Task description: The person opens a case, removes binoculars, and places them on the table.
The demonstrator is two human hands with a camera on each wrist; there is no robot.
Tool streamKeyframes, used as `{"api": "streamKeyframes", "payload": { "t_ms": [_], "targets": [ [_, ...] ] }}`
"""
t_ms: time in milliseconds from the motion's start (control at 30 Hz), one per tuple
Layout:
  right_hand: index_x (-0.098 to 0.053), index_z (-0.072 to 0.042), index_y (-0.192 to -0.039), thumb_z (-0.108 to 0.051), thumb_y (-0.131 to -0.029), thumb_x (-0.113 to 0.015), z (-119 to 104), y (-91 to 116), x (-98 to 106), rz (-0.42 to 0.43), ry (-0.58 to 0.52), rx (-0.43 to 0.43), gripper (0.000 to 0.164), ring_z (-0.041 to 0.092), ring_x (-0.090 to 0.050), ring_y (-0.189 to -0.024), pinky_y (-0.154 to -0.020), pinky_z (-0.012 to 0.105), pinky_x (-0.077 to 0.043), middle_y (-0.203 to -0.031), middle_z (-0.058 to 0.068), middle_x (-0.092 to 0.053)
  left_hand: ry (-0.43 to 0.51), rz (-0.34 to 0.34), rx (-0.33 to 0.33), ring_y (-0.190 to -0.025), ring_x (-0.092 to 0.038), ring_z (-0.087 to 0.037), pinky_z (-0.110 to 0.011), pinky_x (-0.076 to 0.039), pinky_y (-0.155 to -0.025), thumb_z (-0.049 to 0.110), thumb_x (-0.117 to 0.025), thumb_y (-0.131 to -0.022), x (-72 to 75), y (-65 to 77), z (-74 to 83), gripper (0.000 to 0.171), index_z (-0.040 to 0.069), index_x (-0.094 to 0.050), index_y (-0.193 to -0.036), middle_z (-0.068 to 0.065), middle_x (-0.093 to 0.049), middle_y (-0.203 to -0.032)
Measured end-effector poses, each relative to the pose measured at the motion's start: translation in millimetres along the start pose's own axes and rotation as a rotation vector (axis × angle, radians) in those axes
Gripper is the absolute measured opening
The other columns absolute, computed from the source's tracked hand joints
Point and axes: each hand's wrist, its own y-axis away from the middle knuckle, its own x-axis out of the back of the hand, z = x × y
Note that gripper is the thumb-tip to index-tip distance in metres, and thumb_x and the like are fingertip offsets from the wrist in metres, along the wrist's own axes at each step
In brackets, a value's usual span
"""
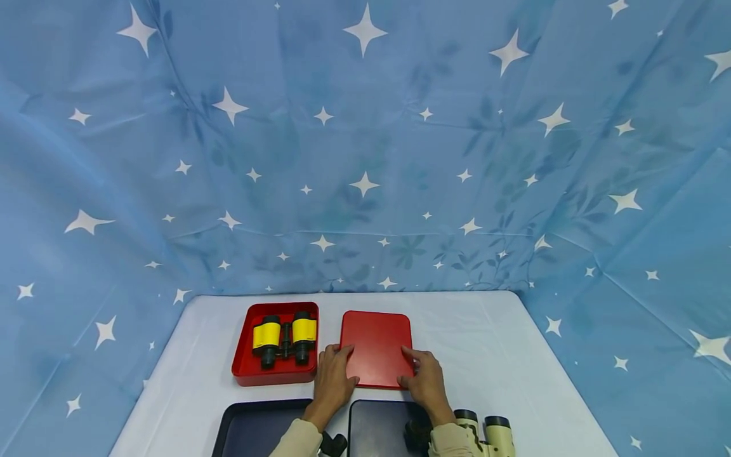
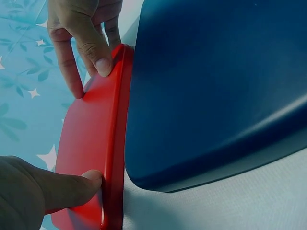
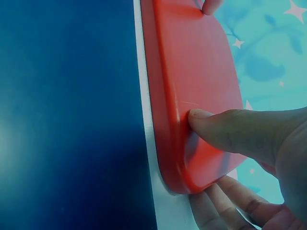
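Note:
A smooth red lid (image 1: 378, 349) with rounded corners lies flat on the white table, top side up. My left hand (image 1: 334, 374) grips its left side, with the thumb (image 2: 91, 182) on the top near the front edge. On the opposite side my right hand (image 1: 425, 381) holds the lid, its thumb (image 3: 204, 117) pressed on the top near the corner and other fingers curled down at the side. Just left of my left hand stands a red box (image 1: 274, 379), with yellow and black binoculars (image 1: 285, 339) inside.
In front of the red lid lies a dark blue lid (image 1: 379, 422), partly under my right forearm. A dark tray (image 1: 251, 425) stands at the front left. Beige binoculars with black eyecups (image 1: 499, 438) stand at the front right. Behind the table hangs a blue star-patterned curtain (image 1: 365, 139).

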Motion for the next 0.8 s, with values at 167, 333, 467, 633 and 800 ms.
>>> {"api": "streamKeyframes", "payload": {
  "t_ms": [167, 333, 467, 633, 800],
  "targets": [
    [-0.067, -0.014, -0.131, -0.001, -0.069, -0.089, 0.1, 1.2, -1.0, 0.002, -0.006, -0.002, 0.067, 0.029, -0.061, -0.101, -0.081, 0.041, -0.060, -0.119, 0.016, -0.062, -0.007, -0.002, 0.006, -0.113, -0.052, -0.032, -0.048, -0.053, -0.092, 0.015, -0.091, -0.069, -1.9, 0.4, -0.3, 0.065, 0.013, -0.067, -0.129, -0.018, -0.059, -0.129],
    [-0.066, -0.012, -0.131, -0.001, -0.069, -0.088, -1.3, 0.3, -0.5, -0.002, 0.002, 0.008, 0.067, 0.031, -0.063, -0.102, -0.082, 0.042, -0.060, -0.118, 0.017, -0.062, -0.028, 0.023, -0.006, -0.110, -0.051, -0.031, -0.046, -0.053, -0.088, 0.016, -0.091, -0.068, -3.5, 1.7, -0.5, 0.064, 0.013, -0.067, -0.128, -0.018, -0.061, -0.128],
    [-0.066, -0.011, -0.131, 0.001, -0.069, -0.088, -2.8, 0.6, 0.7, -0.003, 0.003, 0.022, 0.067, 0.033, -0.064, -0.102, -0.082, 0.042, -0.060, -0.118, 0.019, -0.061, -0.043, 0.036, -0.021, -0.110, -0.051, -0.031, -0.045, -0.052, -0.087, 0.017, -0.091, -0.068, -4.0, 2.8, -0.9, 0.064, 0.014, -0.067, -0.127, -0.019, -0.062, -0.128],
    [-0.066, -0.011, -0.132, 0.000, -0.069, -0.088, -2.5, 0.7, 0.2, -0.004, 0.005, 0.013, 0.067, 0.033, -0.064, -0.101, -0.081, 0.042, -0.060, -0.117, 0.019, -0.061, -0.040, 0.026, -0.018, -0.110, -0.051, -0.032, -0.045, -0.051, -0.088, 0.016, -0.091, -0.069, -3.4, 3.3, 0.6, 0.064, 0.015, -0.066, -0.128, -0.020, -0.061, -0.130],
    [-0.067, -0.012, -0.131, -0.001, -0.069, -0.088, -5.1, 0.5, -1.3, 0.011, 0.013, -0.003, 0.066, 0.031, -0.061, -0.100, -0.081, 0.042, -0.060, -0.117, 0.019, -0.061, -0.032, 0.009, 0.001, -0.114, -0.047, -0.033, -0.046, -0.050, -0.089, 0.015, -0.090, -0.070, -1.8, 4.3, 3.5, 0.066, 0.016, -0.065, -0.131, -0.021, -0.057, -0.135]
  ]
}}
